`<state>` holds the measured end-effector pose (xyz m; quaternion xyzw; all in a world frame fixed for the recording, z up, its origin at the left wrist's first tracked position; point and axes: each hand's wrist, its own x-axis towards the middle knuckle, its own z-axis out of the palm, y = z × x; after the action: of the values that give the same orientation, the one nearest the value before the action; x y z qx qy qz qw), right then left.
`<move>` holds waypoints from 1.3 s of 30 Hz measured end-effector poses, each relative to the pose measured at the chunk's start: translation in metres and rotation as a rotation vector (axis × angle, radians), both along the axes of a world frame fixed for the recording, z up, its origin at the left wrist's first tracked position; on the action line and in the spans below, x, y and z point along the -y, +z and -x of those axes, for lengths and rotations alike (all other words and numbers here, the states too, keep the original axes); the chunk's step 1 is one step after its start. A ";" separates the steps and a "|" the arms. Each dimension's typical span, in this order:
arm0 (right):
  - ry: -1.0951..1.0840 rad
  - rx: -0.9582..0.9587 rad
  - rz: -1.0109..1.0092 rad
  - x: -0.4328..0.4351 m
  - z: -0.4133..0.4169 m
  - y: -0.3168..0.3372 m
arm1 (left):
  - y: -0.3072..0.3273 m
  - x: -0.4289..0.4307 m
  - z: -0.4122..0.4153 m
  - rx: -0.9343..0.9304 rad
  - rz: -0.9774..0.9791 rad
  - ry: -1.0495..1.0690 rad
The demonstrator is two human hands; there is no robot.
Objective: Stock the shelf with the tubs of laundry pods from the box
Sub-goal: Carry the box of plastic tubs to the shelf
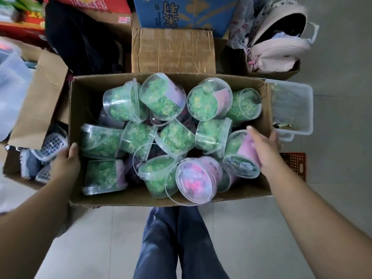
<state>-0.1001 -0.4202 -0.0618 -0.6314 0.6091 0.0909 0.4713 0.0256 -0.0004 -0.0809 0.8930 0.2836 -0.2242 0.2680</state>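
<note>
1. Closest to you, your legs [173, 238] in blue trousers stand on the pale floor [261, 238], under the near edge of the box [128, 200].
2. The box is open cardboard and you carry it between both hands.
3. At its near edge, right of the middle, a pink-pod tub [196, 181] lies on its side with its clear lid towards you.
4. Your left hand [66, 161] is clamped on the box's left wall near the near-left corner. The thumb is hooked over the rim and the fingers are hidden outside.
5. Your right hand [264, 150] is clamped on the right wall. The thumb reaches inside, just beside a pink-labelled tub [241, 158] in the near-right corner.
6. The green-pod tubs [203, 103] fill the rest of the box from edge to edge. They are heaped on their sides, touching and overlapping, with their handles loose.
7. Just beyond the box's right wall are a clear tray [291, 105] and a red crate [296, 164].
8. Past the far edge is a taped carton [173, 51], with a blue carton [185, 11] behind it.
9. A pale backpack [279, 41] lies open beyond the far-right corner.
</note>
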 end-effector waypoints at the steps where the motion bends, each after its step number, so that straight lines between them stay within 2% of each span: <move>1: 0.123 -0.046 0.082 -0.012 -0.006 0.011 | 0.004 0.001 0.002 -0.007 0.012 0.015; 3: 0.261 -0.079 0.203 -0.022 -0.009 0.026 | 0.006 0.001 0.003 -0.023 0.040 0.036; 9: 0.239 0.244 0.260 -0.026 -0.017 0.084 | 0.003 0.000 0.003 -0.047 0.065 0.078; 11: 0.313 0.380 0.149 -0.058 -0.035 0.094 | 0.006 0.005 0.004 -0.041 0.068 0.086; 13: 0.497 0.354 0.017 -0.096 -0.055 0.084 | 0.004 0.004 0.004 -0.034 0.066 0.083; 15: 0.626 0.297 -0.029 -0.116 -0.064 0.070 | 0.001 0.002 0.002 -0.032 0.085 0.075; 18: 0.482 0.392 0.109 -0.079 -0.056 0.069 | -0.001 -0.004 -0.004 -0.056 0.097 0.037; 19: 0.413 0.373 0.208 -0.055 -0.048 0.066 | -0.001 -0.007 -0.006 -0.068 0.090 0.019; 21: 0.298 0.186 0.348 -0.008 -0.032 0.048 | -0.001 -0.010 -0.011 -0.078 0.066 -0.035; 23: 0.226 -0.026 0.281 0.022 -0.021 0.021 | -0.007 -0.012 -0.017 -0.070 0.055 -0.069; 26: 0.182 -0.146 0.159 0.044 -0.006 -0.024 | -0.017 -0.012 -0.025 -0.069 0.024 -0.082; 29: 0.207 -0.151 0.228 0.048 -0.005 -0.037 | -0.028 -0.010 -0.028 -0.009 -0.043 -0.091; 32: 0.329 -0.251 0.351 0.057 -0.005 -0.048 | -0.031 -0.009 -0.024 0.061 -0.147 -0.164; 35: 0.500 -0.326 0.436 0.050 -0.002 -0.037 | -0.029 -0.014 -0.025 0.113 -0.209 -0.274; 39: 0.583 -0.320 0.458 0.051 0.015 -0.010 | -0.012 -0.024 -0.024 0.140 -0.233 -0.334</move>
<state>-0.1154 -0.4711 -0.0720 -0.8442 0.4747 0.1797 0.1723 0.0493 0.0232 -0.0930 0.9659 0.1363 -0.1689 0.1412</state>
